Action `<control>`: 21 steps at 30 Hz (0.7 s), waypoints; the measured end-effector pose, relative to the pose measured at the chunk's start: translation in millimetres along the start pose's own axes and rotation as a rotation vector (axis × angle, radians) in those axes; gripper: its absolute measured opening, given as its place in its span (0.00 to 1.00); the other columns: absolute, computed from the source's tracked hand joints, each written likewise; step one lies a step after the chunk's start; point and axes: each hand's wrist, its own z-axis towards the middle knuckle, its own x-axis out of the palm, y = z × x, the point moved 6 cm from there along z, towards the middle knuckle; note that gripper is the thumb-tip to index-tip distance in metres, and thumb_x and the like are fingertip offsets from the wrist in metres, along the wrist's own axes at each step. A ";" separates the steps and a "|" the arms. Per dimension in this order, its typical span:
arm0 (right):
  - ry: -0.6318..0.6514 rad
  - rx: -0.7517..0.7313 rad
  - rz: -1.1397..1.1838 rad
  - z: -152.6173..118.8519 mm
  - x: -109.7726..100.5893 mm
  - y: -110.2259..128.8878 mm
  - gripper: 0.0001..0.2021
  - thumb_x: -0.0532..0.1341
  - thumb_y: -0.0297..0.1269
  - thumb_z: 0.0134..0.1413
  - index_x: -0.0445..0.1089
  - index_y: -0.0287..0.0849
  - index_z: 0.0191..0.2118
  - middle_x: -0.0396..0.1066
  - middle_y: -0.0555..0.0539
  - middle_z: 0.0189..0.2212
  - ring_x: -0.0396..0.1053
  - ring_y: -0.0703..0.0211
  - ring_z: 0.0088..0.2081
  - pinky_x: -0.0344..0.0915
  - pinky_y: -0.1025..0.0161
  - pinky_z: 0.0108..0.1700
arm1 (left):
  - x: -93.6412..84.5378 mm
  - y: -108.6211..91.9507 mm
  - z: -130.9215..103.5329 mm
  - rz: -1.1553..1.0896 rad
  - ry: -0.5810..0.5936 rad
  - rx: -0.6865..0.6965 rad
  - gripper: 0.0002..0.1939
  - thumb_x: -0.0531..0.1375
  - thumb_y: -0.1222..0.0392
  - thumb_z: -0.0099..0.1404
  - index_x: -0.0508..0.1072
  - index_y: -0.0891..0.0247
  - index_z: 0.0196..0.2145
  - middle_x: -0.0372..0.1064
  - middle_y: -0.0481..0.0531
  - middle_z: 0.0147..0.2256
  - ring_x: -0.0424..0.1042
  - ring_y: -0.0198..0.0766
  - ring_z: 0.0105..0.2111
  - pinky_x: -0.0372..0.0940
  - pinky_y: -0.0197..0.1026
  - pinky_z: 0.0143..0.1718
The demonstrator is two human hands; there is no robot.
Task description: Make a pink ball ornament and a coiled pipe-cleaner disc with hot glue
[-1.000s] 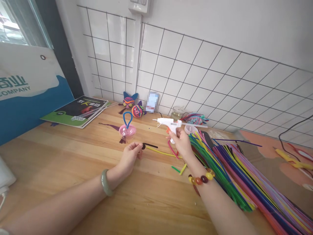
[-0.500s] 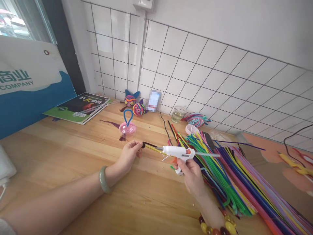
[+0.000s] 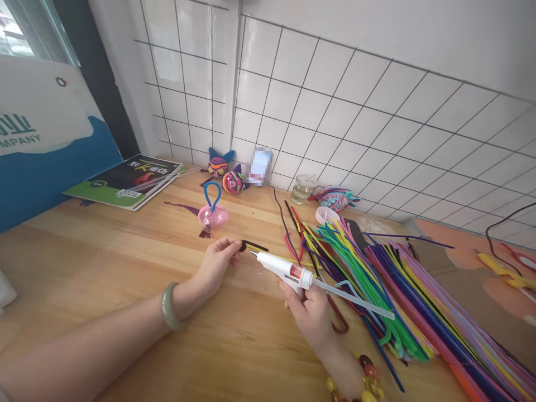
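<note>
Between the thumb and fingers of my left hand (image 3: 218, 262) is a small coiled black pipe cleaner (image 3: 243, 246). A straight black length and a yellow one stretch to the right behind it. My right hand (image 3: 307, 310) is wrapped round the grip of a white hot glue gun (image 3: 278, 267), with a clear glue stick (image 3: 355, 298) sticking out of its back end. The metal nozzle points left and sits close to the black coil; whether they touch I cannot tell. Beyond my left hand lies a pink clear dish (image 3: 213, 216) with a blue pipe-cleaner loop (image 3: 212, 196) and a tassel.
Bundles of coloured pipe cleaners (image 3: 402, 290) cover the right side of the table. Along the wall stand striped ornaments (image 3: 234, 180), a phone (image 3: 259, 166), a glass jar (image 3: 304, 188) and a pink lid (image 3: 327, 215). A book (image 3: 125, 181) lies at the left; yellow-handled pliers (image 3: 505, 276) lie far right.
The glue gun has swung so its back end drops lower right, and its nozzle has moved left, nearer the black coil. My left hand keeps its pinch. The whole view has shifted slightly.
</note>
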 end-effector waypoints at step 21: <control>-0.032 -0.164 -0.064 -3.3 0.4 5.9 0.14 0.56 0.36 0.53 0.63 0.40 0.46 0.72 0.41 0.38 0.71 0.53 0.39 0.68 0.60 0.40 | 4.4 4.7 -1.8 0.026 0.071 -0.019 0.11 0.61 0.54 0.52 0.70 0.66 0.25 0.61 0.46 0.18 0.58 0.29 0.18 0.53 0.33 0.21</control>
